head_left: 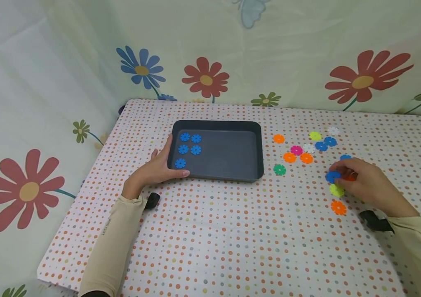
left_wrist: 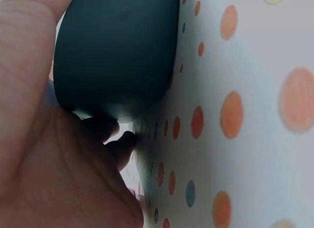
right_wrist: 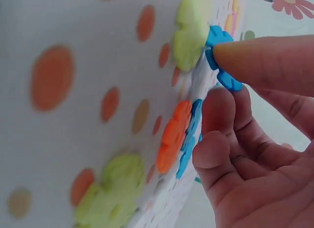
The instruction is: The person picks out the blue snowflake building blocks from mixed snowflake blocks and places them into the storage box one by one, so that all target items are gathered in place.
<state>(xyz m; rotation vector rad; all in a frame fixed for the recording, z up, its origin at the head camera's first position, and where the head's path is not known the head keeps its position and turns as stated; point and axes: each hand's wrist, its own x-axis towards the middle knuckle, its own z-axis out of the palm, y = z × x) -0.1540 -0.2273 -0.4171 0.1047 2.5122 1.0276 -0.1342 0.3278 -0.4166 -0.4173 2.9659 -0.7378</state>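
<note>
A dark grey rectangular tray (head_left: 225, 154) holds several blue notched flower-shaped discs (head_left: 196, 149) along its left side. My left hand (head_left: 151, 167) grips the tray's near left corner, its thumb over the front rim and its fingers along the left wall. In the left wrist view the tray's corner (left_wrist: 115, 56) sits beside the palm. Over on the right, my right hand (head_left: 373, 183) pinches a blue disc (head_left: 332, 177) between thumb and fingers. Below that hand lie a yellow disc (head_left: 337, 190) and an orange disc (right_wrist: 175, 137), the latter against blue discs (right_wrist: 190, 139).
Loose discs of several colours lie right of the tray, among them a green disc (head_left: 279, 169), a pink disc (head_left: 296, 150) and a white disc (head_left: 333, 130). Nearer me is an orange disc (head_left: 338, 207). A flowered curtain (head_left: 269, 62) hangs behind the dotted tablecloth (head_left: 232, 231).
</note>
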